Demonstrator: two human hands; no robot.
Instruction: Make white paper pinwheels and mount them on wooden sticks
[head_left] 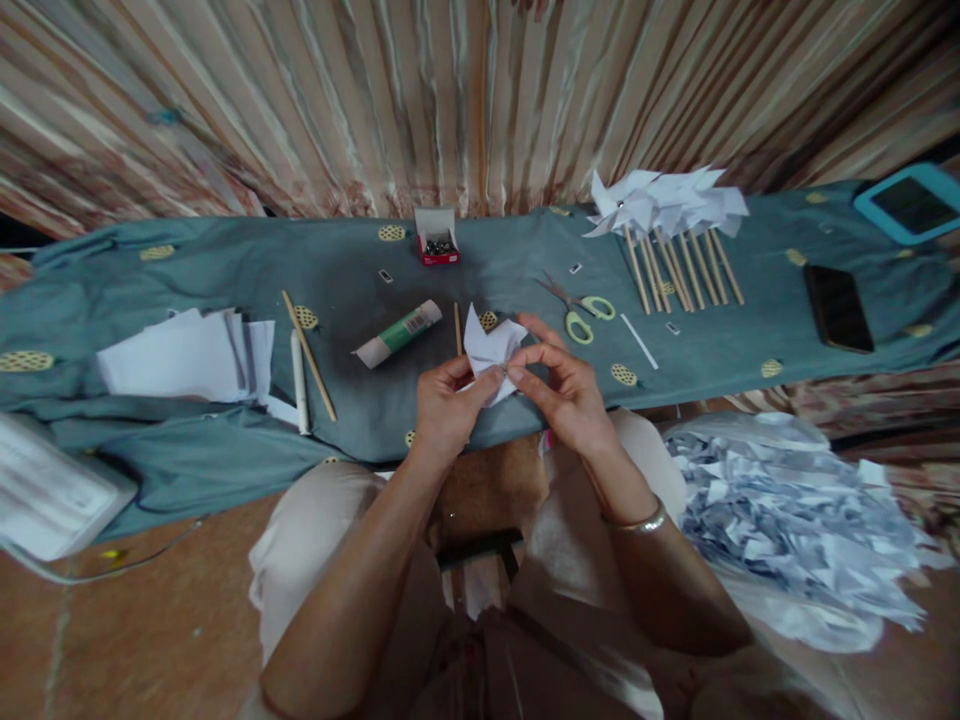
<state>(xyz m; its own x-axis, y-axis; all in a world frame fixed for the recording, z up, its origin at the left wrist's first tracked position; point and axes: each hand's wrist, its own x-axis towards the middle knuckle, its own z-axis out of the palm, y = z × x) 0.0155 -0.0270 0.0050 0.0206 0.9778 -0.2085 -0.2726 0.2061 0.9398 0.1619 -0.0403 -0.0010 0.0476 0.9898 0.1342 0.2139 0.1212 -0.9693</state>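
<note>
A white paper pinwheel (491,347) with folded blades is between my hands, just above the near edge of the cloth-covered table. My left hand (452,407) is closed on its left side, thumb across the folds. At its middle, the thumb and forefinger of my right hand (562,392) pinch together around a tiny shiny point, too small to make out clearly. Behind the paper, a wooden stick (457,330) lies partly hidden. A glue stick (400,334) rests to the left, and green-handled scissors (579,308) lie to the right.
An opened red box (439,248) holds small metal pieces. Finished pinwheels (664,203) on sticks lie back right, near a phone (838,308) and a blue-framed device (911,203). Paper sheets (176,355) and a loose stick (309,355) lie left. A bag of paper pieces (795,520) stands right.
</note>
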